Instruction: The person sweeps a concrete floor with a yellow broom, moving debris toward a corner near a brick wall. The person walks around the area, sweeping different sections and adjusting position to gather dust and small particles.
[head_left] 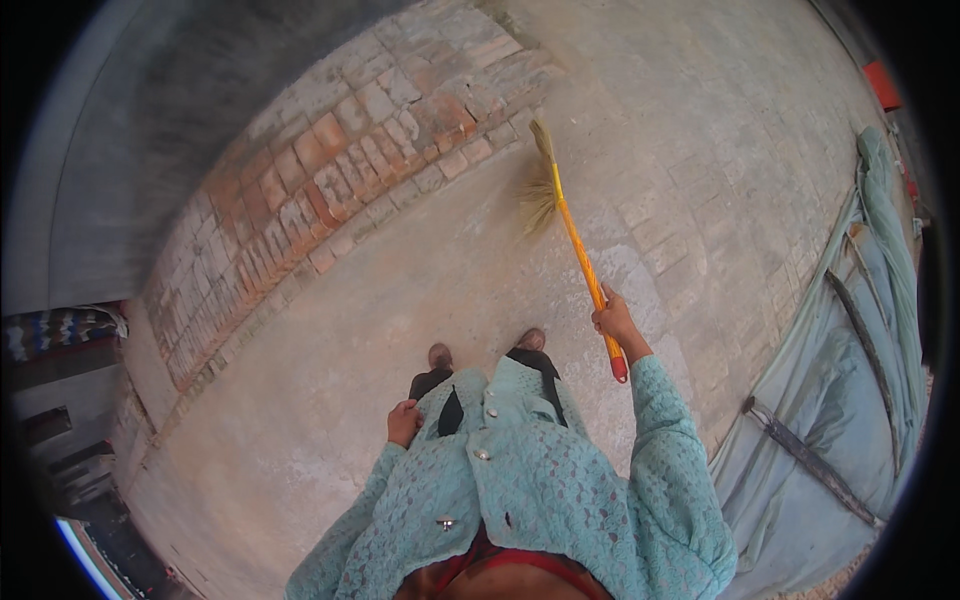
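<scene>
We have the grass broom [577, 240] in our right hand [615, 320], fingers wrapped round the orange handle near its red end cap [619, 370], with the index finger seeming to lie along the shaft. The broom's splayed bristles [541, 195] are just beside the right-hand end of the raised brick step [330, 170], over the concrete floor [400, 300]. Our left hand [404, 422] is on our side of the step, well apart from it, loosely curled near the teal coat [560, 470]; we cannot tell whether it pinches the hem.

To sweep well here, we would keep the bristles low and flat and draw them along the foot of the brick step, where grit probably lodges in the joints. Holding the handle so near its end gives us reach but less pressure, so short, even strokes should serve best. We should keep strokes clear of the tarpaulin [835, 385], well to the right of the step.
</scene>
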Available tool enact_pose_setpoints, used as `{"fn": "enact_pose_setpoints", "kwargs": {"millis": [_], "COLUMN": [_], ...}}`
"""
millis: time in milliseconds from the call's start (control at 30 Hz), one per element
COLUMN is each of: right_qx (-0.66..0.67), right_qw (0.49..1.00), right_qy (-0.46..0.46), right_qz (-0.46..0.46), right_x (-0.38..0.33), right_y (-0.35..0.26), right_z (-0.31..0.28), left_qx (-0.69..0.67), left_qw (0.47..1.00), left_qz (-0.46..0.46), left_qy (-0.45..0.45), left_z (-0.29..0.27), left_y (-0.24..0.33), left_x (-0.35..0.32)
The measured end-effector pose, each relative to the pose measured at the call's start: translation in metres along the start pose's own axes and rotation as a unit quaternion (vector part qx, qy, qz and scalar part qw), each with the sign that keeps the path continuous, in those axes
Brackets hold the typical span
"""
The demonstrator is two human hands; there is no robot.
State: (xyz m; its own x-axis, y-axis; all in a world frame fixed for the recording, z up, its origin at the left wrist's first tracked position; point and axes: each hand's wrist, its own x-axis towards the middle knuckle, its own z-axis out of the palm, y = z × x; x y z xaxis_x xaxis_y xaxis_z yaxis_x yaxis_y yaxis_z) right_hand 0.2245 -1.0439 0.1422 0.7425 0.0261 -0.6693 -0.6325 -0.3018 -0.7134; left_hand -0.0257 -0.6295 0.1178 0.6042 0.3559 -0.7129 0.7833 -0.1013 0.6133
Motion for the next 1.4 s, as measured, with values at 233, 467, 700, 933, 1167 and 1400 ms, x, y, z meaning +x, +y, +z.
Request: {"fn": "enact_pose_setpoints", "kwargs": {"millis": [233, 467, 700, 933, 1167, 1400], "right_qx": [0.251, 0.283, 0.174, 0.142, 0.292, 0.34], "right_qw": [0.965, 0.943, 0.982, 0.988, 0.955, 0.933], "right_qy": [-0.07, -0.152, -0.03, 0.056, 0.007, -0.098], "right_qz": [-0.019, 0.083, 0.072, -0.01, -0.041, 0.058], "right_x": [-0.02, 0.003, 0.067, 0.077, 0.085, 0.144], "right_y": [-0.018, 0.017, -0.002, -0.102, -0.162, -0.156], "right_z": [-0.001, 0.01, -0.005, -0.002, 0.053, 0.077], "left_qx": [0.043, 0.057, 0.037, -0.024, -0.022, -0.109], "left_qw": [0.999, 0.998, 0.993, 0.971, 0.918, 0.903], "left_qz": [-0.001, 0.032, 0.095, 0.102, 0.014, -0.17], "left_qy": [0.024, 0.011, -0.054, -0.215, -0.396, -0.38], "left_z": [0.013, 0.028, 0.043, 0.092, 0.137, 0.174], "left_y": [0.035, 0.078, 0.109, 0.242, 0.4, 0.406], "left_x": [-0.003, 0.009, 0.058, 0.13, 0.114, 0.116]}}
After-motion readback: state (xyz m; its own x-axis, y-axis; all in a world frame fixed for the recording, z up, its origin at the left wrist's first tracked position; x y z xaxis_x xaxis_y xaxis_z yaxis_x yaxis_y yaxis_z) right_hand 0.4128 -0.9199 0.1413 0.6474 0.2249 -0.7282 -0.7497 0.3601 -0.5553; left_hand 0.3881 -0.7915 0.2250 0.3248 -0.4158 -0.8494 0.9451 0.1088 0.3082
